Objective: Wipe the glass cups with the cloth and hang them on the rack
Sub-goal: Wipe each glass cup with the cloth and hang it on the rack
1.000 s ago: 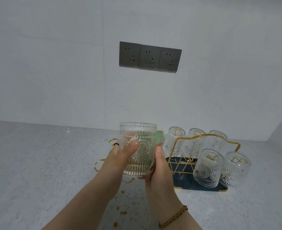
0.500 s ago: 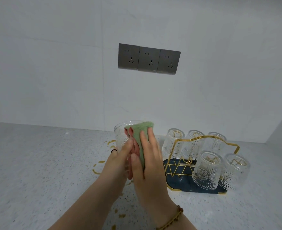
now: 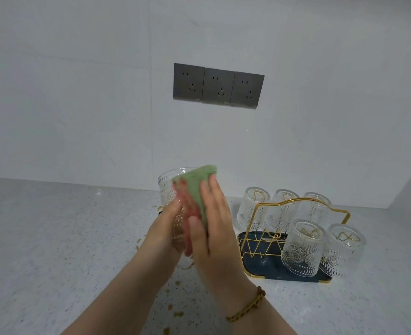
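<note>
Hands meet in the middle of my head view, both on 1 ribbed glass cup [image 3: 166, 189] raised above the speckled surface [image 3: 54, 238], left of the rack and apart from it. My left hand [image 3: 167, 223] grips the cup from its left side, fingers curled round the wall; a dark ring [image 3: 160, 213] shows on 1 finger. My right hand [image 3: 214, 228] holds the green cloth [image 3: 196, 184], which runs between thumb and forefinger and folds over the cup's rim, while the fingers lie nearly straight along it and press it to the glass. Reddish fingers show through the glass; I cannot tell which hand they belong to. The cup stands mouth up, tipped slightly. A braided bracelet [image 3: 248, 305] circles the right wrist.

To the right, the gold wire rack [image 3: 298, 201] stands on a dark blue tray [image 3: 255, 263]. It carries 5 other cups [image 3: 303, 247] upside down, 3 in the back row and 2 in front. Yellow-brown scraps [image 3: 178, 313] lie on the surface below my forearms. On the wall above, 3 grey sockets [image 3: 219, 87] sit side by side.
</note>
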### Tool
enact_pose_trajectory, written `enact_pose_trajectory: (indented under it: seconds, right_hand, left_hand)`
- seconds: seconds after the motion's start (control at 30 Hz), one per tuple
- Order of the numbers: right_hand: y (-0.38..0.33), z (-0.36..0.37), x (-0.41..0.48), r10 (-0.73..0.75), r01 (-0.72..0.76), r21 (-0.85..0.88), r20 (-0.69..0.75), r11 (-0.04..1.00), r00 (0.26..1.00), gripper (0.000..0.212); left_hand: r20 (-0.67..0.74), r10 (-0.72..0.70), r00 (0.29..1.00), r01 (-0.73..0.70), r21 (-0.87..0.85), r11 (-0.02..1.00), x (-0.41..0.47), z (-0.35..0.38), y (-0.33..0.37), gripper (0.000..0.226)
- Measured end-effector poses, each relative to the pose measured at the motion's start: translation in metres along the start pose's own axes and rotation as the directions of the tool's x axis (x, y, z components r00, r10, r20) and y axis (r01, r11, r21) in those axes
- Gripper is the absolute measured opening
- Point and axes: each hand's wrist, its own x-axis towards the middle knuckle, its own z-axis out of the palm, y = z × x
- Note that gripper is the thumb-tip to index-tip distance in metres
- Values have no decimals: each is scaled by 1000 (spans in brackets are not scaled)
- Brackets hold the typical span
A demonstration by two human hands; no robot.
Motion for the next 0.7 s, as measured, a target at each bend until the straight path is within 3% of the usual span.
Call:
enact_pose_trajectory:
  seconds: [0.07,0.13,0.2,0.3,0.4,0.47,0.5,0.57,0.63,0.7]
  right_hand:
    - [-1,-10,7,301,-329,356,134,875,944,39]
    - [5,-15,8,416,-465,506,215,727,884,32]
    - [2,-13,2,413,-435,525,167,731,895,36]
    - [-11,-7,-8,295,-310,472,109,825,949,51]
    - [-17,-5,-10,58,-56,191,0,980,998,46]
    - [-13,-5,-9,-22,22,65,2,998,1000,44]
    - [-11,-7,-7,10,-11,80,18,997,1000,44]
    - [-9,-15,2,183,-199,374,77,906,980,47]
    - [-6,-23,8,316,-352,575,166,738,934,41]
    - [-6,-22,4,324,-369,584,185,723,928,37]
  left_hand:
    - [7,21,1000,-21,-16,1000,-2,-1,-1,36]
    - [14,41,999,-41,-4,999,-4,-2,1,38]
    - [19,49,999,-49,10,999,-2,-3,3,43]
    - [58,69,996,-71,24,997,-1,-3,3,52]
    - [98,46,994,-51,47,998,1,-5,2,53]
    - [114,49,992,-59,81,995,1,-5,0,36]
    - [122,70,990,-80,76,994,0,-6,-1,30]
    - [120,96,988,-106,77,991,0,-7,-3,34]
    - [68,63,996,-72,142,987,1,-7,-4,69]
    - [36,41,998,-46,143,989,1,-8,-6,85]
